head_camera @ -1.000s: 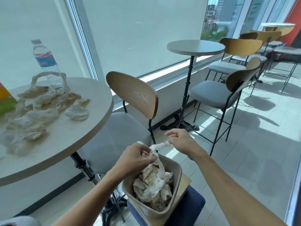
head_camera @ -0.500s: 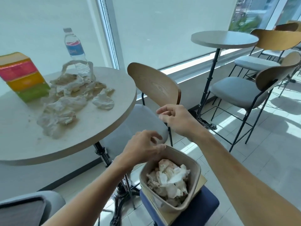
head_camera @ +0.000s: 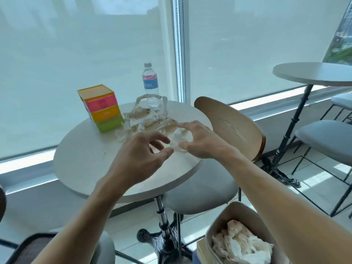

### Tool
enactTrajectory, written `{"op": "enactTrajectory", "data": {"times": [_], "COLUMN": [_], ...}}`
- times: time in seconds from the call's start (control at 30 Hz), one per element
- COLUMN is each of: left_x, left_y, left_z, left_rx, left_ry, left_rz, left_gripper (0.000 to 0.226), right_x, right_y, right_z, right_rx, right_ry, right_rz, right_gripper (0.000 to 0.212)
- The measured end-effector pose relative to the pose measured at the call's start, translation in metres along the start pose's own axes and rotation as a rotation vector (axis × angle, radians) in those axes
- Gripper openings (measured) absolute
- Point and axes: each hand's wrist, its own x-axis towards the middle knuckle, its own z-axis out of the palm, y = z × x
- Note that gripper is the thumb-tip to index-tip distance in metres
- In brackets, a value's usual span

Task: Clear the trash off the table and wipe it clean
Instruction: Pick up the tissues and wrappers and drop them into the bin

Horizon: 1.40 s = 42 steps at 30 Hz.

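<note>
On the round white table [head_camera: 85, 164] lies a heap of stained, crumpled tissues [head_camera: 144, 121] with a thin plastic bag on top. A white tissue ball [head_camera: 178, 140] sits at the heap's near right. My right hand [head_camera: 200, 141] hovers around that ball with spread, curved fingers, holding nothing. My left hand [head_camera: 141, 157] reaches over the table just left of it, fingers loosely curved and empty. A beige trash bin [head_camera: 224, 221] at the bottom right holds several dirty tissues [head_camera: 240, 242].
A striped pink, orange and green box [head_camera: 101, 107] and a water bottle [head_camera: 150, 84] stand behind the heap. A wooden-backed chair [head_camera: 228, 126] is tucked at the table's right. Another round table [head_camera: 312, 73] and chairs stand further right.
Both hands let go of tissues over the bin, then rose and moved up to the table. The view swung from the bin to the tabletop.
</note>
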Motion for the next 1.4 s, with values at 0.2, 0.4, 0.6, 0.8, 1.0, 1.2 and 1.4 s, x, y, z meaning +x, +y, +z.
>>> {"op": "enactTrajectory", "data": {"times": [0.2,0.4,0.6,0.8,1.0,1.2,1.4], "left_x": [0.011,0.015,0.014,0.01,0.005,-0.003,-0.008], "left_y": [-0.039,-0.056,-0.066,-0.08,-0.085,-0.087,-0.069], "left_z": [-0.035,-0.042,-0.048,-0.063,-0.075,-0.079,-0.076], "left_rx": [-0.05,-0.177,-0.311,-0.318,-0.297,-0.283,-0.362], "left_ry": [0.065,0.098,0.226,0.369,0.409,0.422,0.371], "left_rz": [-0.097,-0.064,0.039,-0.044,-0.071,-0.086,-0.045], "left_gripper": [0.019,0.039,0.032,0.018,0.018,0.013,0.015], "right_x": [0.033,0.037,0.032,0.023,0.015,0.014,0.004], "right_y": [-0.014,-0.053,-0.094,-0.085,-0.083,-0.081,-0.076], "right_z": [0.014,0.027,0.034,0.04,0.057,0.043,0.022], "right_rx": [-0.184,0.439,0.729,0.265,-0.051,0.052,0.151], "right_ry": [-0.069,0.058,-0.075,-0.133,-0.282,-0.176,-0.049], "right_rz": [-0.035,-0.118,-0.149,-0.164,-0.207,-0.199,-0.188], "right_gripper": [0.025,0.015,0.008,0.019,0.074,0.07,0.024]}}
